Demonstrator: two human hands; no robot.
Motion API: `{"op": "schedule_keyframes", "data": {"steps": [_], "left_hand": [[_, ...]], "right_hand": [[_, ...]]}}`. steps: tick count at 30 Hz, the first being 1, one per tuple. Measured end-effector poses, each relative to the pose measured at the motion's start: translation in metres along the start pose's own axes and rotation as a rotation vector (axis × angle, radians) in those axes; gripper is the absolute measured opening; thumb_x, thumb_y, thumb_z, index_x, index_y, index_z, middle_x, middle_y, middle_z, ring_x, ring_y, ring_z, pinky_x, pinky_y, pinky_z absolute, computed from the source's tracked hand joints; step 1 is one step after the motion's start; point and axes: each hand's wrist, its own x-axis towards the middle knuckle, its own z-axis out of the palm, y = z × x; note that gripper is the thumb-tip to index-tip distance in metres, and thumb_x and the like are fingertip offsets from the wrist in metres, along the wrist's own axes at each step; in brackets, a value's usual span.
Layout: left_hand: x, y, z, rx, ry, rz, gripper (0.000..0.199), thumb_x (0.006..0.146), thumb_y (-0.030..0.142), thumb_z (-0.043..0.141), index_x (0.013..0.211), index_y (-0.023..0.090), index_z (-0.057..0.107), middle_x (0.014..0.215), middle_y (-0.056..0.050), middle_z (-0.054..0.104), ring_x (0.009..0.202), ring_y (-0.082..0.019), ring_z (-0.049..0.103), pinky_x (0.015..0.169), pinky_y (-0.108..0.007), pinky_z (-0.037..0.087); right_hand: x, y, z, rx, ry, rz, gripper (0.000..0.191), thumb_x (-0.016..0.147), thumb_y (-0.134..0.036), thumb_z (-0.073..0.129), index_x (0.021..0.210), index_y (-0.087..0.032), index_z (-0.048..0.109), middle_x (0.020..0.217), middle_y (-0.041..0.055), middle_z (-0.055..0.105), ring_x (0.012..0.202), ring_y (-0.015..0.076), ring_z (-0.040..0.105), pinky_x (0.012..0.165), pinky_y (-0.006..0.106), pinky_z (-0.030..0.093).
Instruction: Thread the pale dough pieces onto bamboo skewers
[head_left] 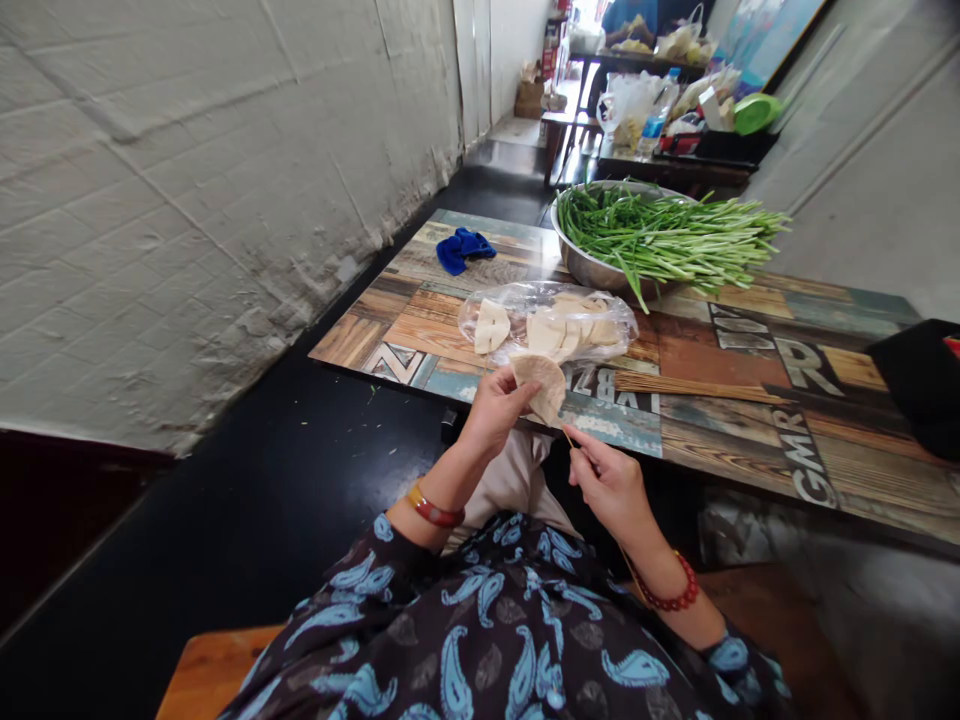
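Paisley-patterned shirt (442, 630) fabric, dark with blue figures, lies nearest the camera. I observe the left hand (491, 410) pinching a pale flat piece (550, 383) between thumb and fingers, held up at the near edge of the patterned table (720, 440). I find the right hand (611, 490) pinching a thin stick (568, 436), its tip at the lower edge of that piece; I cannot tell whether the tip has entered it. Just beyond the left hand, a clear plastic bag (624, 320) holds more pale pieces (551, 332). I record a bundle of sticks (697, 387) right of the bag, a metal bowl (589, 262) heaped with green stalks (675, 238) behind it, and a crumpled blue cloth (465, 248) farther left.
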Motion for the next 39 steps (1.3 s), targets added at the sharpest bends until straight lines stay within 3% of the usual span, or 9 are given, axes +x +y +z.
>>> {"op": "schedule_keyframes", "data": {"steps": [14,20,28,39], "left_hand": [[0.000,-0.002,-0.001,-0.069,-0.030,-0.090,0.038,0.059,0.035,0.085,0.087,0.014,0.069,0.085,-0.005,0.074,0.070,-0.016,0.067,0.067,-0.029,0.055],[0.005,-0.005,-0.007,-0.081,-0.028,-0.109,0.041,0.062,0.040,0.083,0.091,0.015,0.070,0.086,-0.006,0.074,0.069,-0.017,0.068,0.063,-0.028,0.055],[0.004,0.000,-0.008,-0.115,-0.058,-0.120,0.038,0.061,0.038,0.083,0.086,0.013,0.069,0.080,-0.007,0.073,0.066,-0.016,0.066,0.063,-0.027,0.054],[0.002,0.004,-0.013,-0.148,-0.118,-0.212,0.043,0.058,0.035,0.086,0.089,0.011,0.069,0.080,-0.008,0.073,0.064,-0.017,0.066,0.064,-0.031,0.054]], "right_hand": [[0.008,0.007,0.009,0.045,0.027,-0.017,0.040,0.093,-0.030,0.046,0.124,-0.013,0.066,0.058,-0.0013,0.063,0.044,0.0104,0.052,0.046,0.020,0.044],[0.006,0.010,0.006,0.015,0.043,-0.024,0.034,0.091,-0.033,0.051,0.114,-0.015,0.069,0.057,-0.0019,0.062,0.046,0.0113,0.055,0.047,0.021,0.044],[0.002,0.013,0.001,-0.017,0.024,-0.076,0.034,0.094,-0.032,0.049,0.116,-0.016,0.069,0.058,-0.0018,0.063,0.048,0.0117,0.057,0.053,0.023,0.048],[0.002,0.022,-0.003,0.103,-0.030,-0.051,0.033,0.092,-0.034,0.053,0.114,-0.015,0.070,0.056,-0.0028,0.060,0.042,0.0087,0.050,0.042,0.019,0.041]]}}
